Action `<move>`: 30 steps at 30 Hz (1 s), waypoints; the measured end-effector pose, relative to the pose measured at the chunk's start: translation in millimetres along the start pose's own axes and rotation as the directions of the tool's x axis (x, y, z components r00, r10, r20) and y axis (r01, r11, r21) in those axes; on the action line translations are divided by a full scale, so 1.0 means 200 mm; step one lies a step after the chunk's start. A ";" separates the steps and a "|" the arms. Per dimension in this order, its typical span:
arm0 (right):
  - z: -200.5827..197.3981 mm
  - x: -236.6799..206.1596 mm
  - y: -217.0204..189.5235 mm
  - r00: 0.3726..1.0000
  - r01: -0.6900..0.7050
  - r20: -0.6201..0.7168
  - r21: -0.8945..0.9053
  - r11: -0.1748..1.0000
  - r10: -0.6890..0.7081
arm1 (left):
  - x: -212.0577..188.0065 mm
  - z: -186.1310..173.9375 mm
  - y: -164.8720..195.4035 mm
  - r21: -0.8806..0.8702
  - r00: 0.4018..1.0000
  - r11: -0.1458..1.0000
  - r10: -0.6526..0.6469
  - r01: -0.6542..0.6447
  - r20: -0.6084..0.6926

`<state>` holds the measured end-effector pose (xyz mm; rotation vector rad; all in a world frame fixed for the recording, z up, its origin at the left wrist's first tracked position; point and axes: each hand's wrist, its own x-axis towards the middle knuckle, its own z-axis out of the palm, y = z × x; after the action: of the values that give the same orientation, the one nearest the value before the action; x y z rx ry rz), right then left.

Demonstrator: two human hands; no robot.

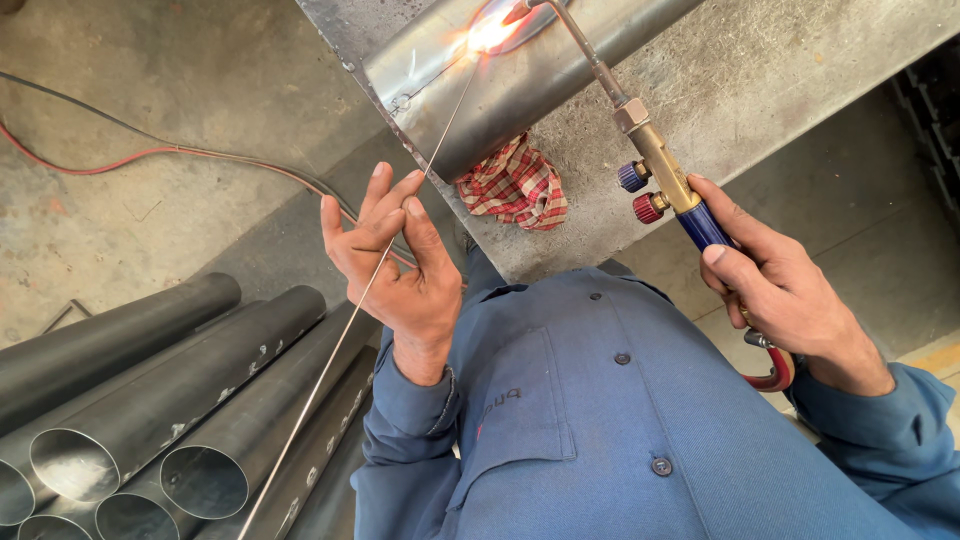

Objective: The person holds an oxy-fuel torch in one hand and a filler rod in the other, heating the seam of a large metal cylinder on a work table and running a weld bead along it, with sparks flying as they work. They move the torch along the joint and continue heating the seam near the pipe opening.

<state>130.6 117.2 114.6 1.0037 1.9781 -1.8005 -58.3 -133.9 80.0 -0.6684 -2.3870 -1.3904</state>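
My left hand (392,262) pinches a thin metal filler rod (330,365) between thumb and fingers; the rod's tip reaches the bright flame (492,33) on a shiny metal pipe (520,80) lying on the workbench. My right hand (790,290) grips the blue handle of a brass gas torch (665,175) with a blue and a red valve knob. The torch's thin neck points at the same glowing spot on the pipe's seam. Blue work-shirt sleeves cover both my arms.
Several dark metal pipes (160,400) lie stacked at the lower left, open ends facing me. A red checked cloth (515,187) sits under the pipe on the grey bench (750,70). Red and black hoses (150,152) run across the concrete floor.
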 end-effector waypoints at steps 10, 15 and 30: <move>0.00 0.00 0.01 0.999 0.021 -0.033 -0.005 1.000 -0.021 | 0.00 0.03 0.01 0.023 1.000 1.000 0.015 -0.015 -0.001; 0.00 0.00 0.01 1.000 0.024 -0.010 -0.005 1.000 -0.024 | 0.01 0.03 0.01 0.034 1.000 0.999 0.012 -0.012 -0.010; 0.00 0.00 0.01 1.000 0.028 0.006 -0.008 1.000 -0.028 | 0.00 0.03 0.00 0.036 1.000 0.999 0.002 -0.002 -0.012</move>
<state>131.0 117.2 112.8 0.9715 2.0036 -1.8070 -58.7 -127.4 77.8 -0.6512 -2.3958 -1.3433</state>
